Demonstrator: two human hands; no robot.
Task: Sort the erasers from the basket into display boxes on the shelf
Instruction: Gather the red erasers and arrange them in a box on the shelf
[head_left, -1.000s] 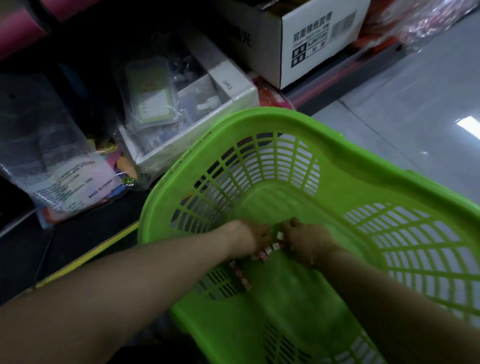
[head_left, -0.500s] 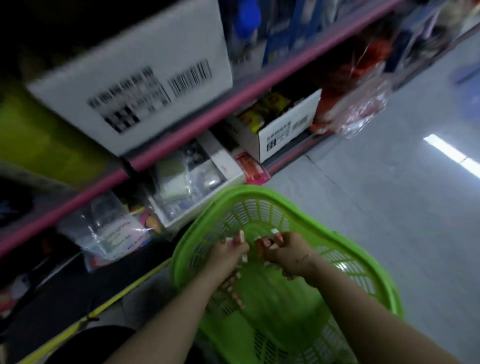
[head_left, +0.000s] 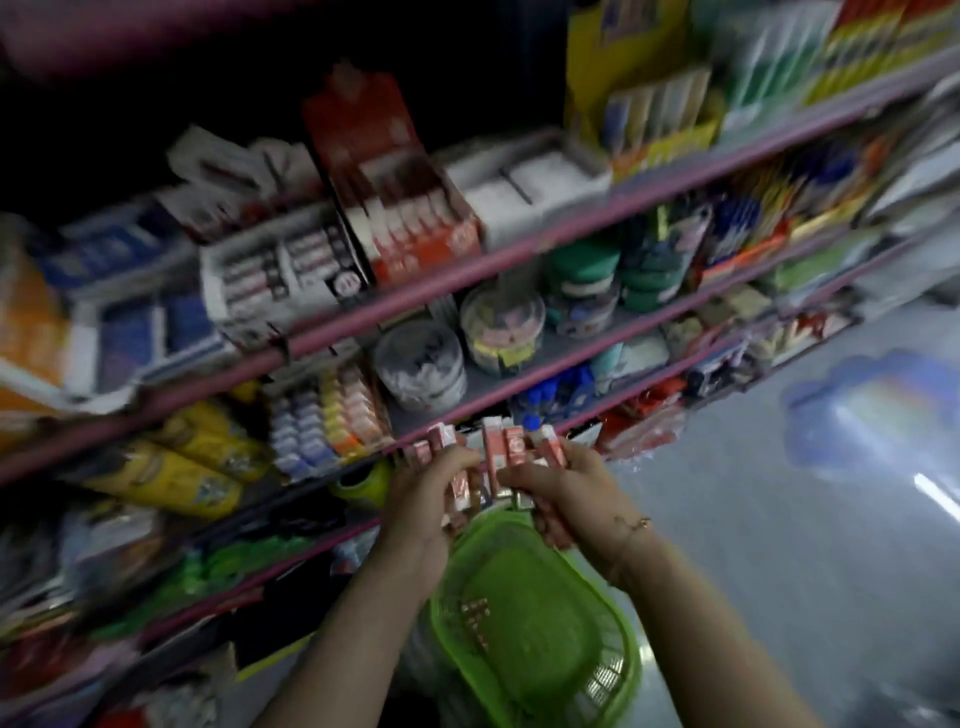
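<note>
Both my hands are raised in front of the shelf, each holding a bunch of small red-and-white wrapped erasers (head_left: 497, 451). My left hand (head_left: 426, 496) grips several erasers, and my right hand (head_left: 563, 491) grips several more beside it. Below them on the floor stands the green plastic basket (head_left: 597, 670), with a few erasers (head_left: 475, 621) left on its bottom. A red display box (head_left: 415, 228) with rows of similar red-and-white packs stands on an upper shelf, above and left of my hands. The picture is blurred by motion.
Pink-edged shelves (head_left: 519, 249) run across the view, packed with stationery boxes, round clear tubs (head_left: 421, 364) and yellow packs (head_left: 182, 467). Grey floor (head_left: 779, 545) lies to the right, with a blue object (head_left: 878, 410) on it.
My view swung up from the basket to the shelves. Both hands lifted out of the basket with erasers in them and now sit at shelf height.
</note>
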